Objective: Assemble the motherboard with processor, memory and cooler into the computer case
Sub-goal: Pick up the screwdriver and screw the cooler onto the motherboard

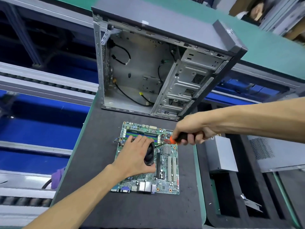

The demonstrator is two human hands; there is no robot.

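Work surface: dark grey mat (132, 212) with a green edge, set on a bench. Blue panels and grey metal rails run along the left. To the right, dark foam trays hold a silver box (221, 156) and a grey panel with a mesh grille (277, 154).

Computer case (165, 66) stands upright at the far end of the mat, side open, bare metal inside with loose black cables and a drive cage on the right.

Motherboard (166, 171) lies flat on the mat, just in front of the case: green board, memory sticks in blue slots near the far edge, white slots, ports on the near edge.

Left hand (137, 156) curls round the black cooler (149, 154) on the board. Right hand (189, 131) grips a screwdriver (178, 139) with a black-and-orange handle; the tip seems to meet the cooler's edge, blurred.
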